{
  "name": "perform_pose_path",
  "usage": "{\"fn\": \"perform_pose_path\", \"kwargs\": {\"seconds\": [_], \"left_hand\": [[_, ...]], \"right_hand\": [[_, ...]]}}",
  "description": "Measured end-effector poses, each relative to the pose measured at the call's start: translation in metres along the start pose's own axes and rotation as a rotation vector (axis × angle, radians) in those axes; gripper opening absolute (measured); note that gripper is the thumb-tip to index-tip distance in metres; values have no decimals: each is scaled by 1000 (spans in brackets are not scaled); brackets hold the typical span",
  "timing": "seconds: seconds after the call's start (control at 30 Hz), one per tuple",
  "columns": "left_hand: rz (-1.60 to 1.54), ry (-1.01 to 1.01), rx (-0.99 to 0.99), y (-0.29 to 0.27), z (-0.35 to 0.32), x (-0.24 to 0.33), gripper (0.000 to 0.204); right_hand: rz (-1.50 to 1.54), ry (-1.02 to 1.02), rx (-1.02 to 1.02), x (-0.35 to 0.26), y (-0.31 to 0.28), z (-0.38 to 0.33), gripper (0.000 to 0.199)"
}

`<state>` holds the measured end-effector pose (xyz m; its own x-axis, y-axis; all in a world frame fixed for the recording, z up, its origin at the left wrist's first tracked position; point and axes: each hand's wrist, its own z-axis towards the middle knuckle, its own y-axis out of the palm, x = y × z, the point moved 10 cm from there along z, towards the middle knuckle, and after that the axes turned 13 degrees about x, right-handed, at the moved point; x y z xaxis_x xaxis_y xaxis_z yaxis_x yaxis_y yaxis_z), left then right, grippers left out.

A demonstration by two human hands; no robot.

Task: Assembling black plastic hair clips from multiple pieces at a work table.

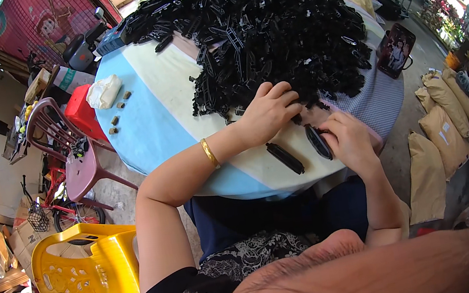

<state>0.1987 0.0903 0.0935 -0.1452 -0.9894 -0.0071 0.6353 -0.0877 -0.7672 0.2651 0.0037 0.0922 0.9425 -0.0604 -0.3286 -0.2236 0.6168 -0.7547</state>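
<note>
A big heap of small black plastic parts (266, 28) covers the far side of the round table. At the near edge of the heap is my left hand (272, 112), its fingers curled down over the black pieces; whatever they pinch is hidden. My right hand (348, 135) grips a long, rounded black plastic piece (318, 142) between thumb and fingers, just above the cloth. Left of it, a similar narrow black plastic piece (285, 158) lies by itself on the tablecloth, slanting toward me.
A striped blue, cream and pink tablecloth (150, 119) covers the table. On its left lie a crumpled white bag (104, 93) and several small brown bits (120, 105). A phone (396, 50) leans at the right edge. Chairs (93, 274) stand left, stuffed sacks (446, 135) right.
</note>
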Motion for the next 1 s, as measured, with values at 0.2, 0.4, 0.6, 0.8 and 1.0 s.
{"fn": "perform_pose_path", "kwargs": {"seconds": [0.2, 0.4, 0.6, 0.8, 1.0], "left_hand": [[-1193, -845, 133, 17, -22, -34, 27], [-1681, -1160, 40, 48, -37, -18, 29], [-1645, -1196, -24, 51, -43, -11, 31], [-1657, -1209, 13, 50, -43, -11, 31], [-1609, -1116, 114, 41, -39, -18, 31]], "right_hand": [[368, 268, 311, 26, -15, 0, 21], [800, 342, 365, 30, -6, -3, 21], [477, -25, 522, -17, -32, 9, 13], [245, -208, 549, -42, -39, 8, 14], [238, -181, 556, -41, -43, 9, 16]]}}
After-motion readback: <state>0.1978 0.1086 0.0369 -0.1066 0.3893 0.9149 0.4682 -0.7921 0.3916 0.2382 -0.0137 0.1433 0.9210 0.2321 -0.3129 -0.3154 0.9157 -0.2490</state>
